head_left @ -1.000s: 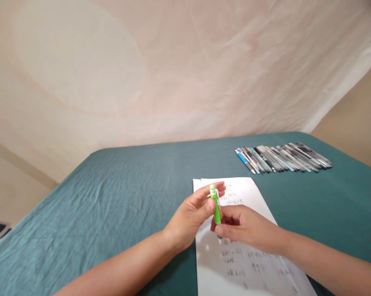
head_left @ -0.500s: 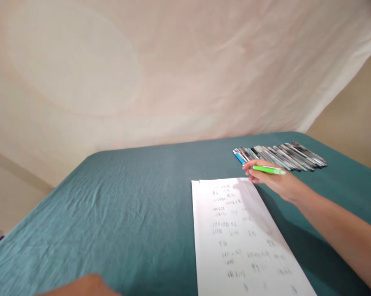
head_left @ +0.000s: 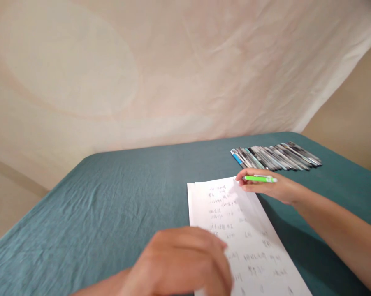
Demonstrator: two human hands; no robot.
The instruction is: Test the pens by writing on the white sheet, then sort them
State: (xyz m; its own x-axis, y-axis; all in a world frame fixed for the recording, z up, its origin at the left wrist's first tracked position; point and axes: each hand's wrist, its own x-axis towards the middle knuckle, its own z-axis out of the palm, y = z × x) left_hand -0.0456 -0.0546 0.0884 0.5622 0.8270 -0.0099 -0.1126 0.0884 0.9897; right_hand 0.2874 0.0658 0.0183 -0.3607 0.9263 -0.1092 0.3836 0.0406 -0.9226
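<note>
My right hand [head_left: 262,187] pinches a bright green pen [head_left: 259,179] with a pale end, just above the top right corner of a white sheet of paper [head_left: 250,242]. Several short lines of handwriting cover the sheet, and a second sheet's edge shows beneath it on the left. My left hand [head_left: 185,259] hovers, blurred, over the paper's lower left side and hides some of the writing. Its fingers bend downward, and their tips are partly out of sight; whether they hold anything does not show.
Beyond my right hand, a row of many pens [head_left: 278,157] lies side by side, mostly grey and black, with a blue one at the left end. A green cloth [head_left: 111,205] covers the table. A pale hanging sheet [head_left: 173,82] rises behind it.
My left hand has come up from the bottom edge and moved right over the paper. My right hand with the green pen has shifted slightly left and down. The view has moved a little.
</note>
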